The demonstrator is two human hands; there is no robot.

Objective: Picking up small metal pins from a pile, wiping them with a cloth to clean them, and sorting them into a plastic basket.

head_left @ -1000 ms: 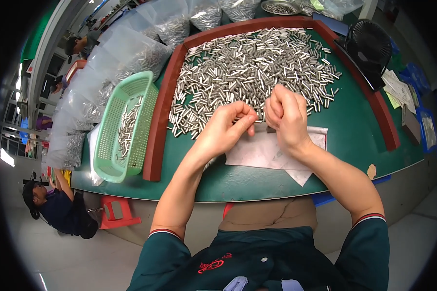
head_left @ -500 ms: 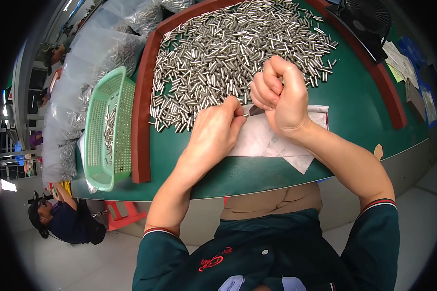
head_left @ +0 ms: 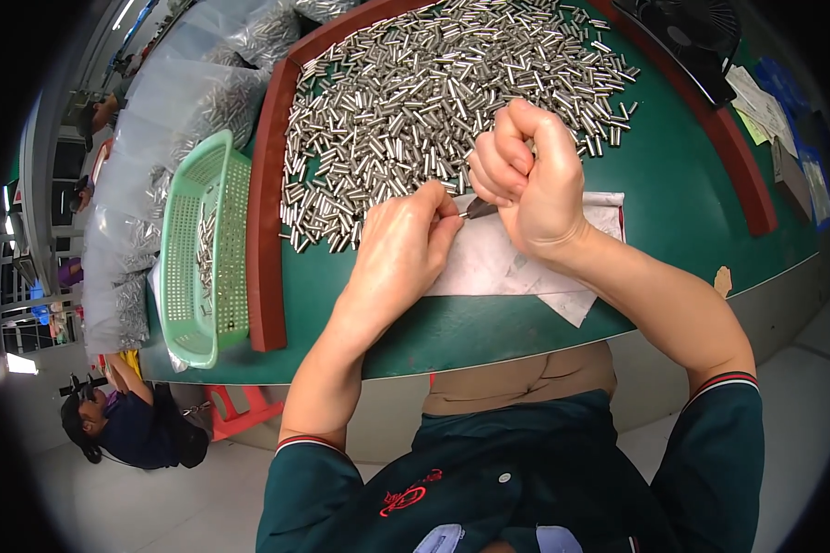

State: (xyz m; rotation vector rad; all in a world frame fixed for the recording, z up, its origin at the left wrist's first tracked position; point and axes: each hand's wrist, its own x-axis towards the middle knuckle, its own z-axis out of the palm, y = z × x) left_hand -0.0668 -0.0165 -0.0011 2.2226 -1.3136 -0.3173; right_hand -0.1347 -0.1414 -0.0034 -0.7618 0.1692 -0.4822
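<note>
Right now both hands meet over a white paper sheet [head_left: 512, 263] near the front edge of the green worktop [head_left: 682, 198]. Left hand [head_left: 398, 251] pinches one small metal pin [head_left: 479, 209] at its fingertips, tight narrow grip, w/ the pin's other end running toward the right hand [head_left: 528, 175]. That hand is curled into a closed fist just above the sheet; can't tell what's inside, maybe more pins. Behind the hands, a big heap of loose pins [head_left: 433, 101] fills the middle & back of the worktop inside a red-brown rim [head_left: 269, 221]. Off the left edge sits a green basket [head_left: 203, 249] w/ only a thin scatter of pins in it. Judging by that, little is sorted so far & most of the heap is left.
</note>
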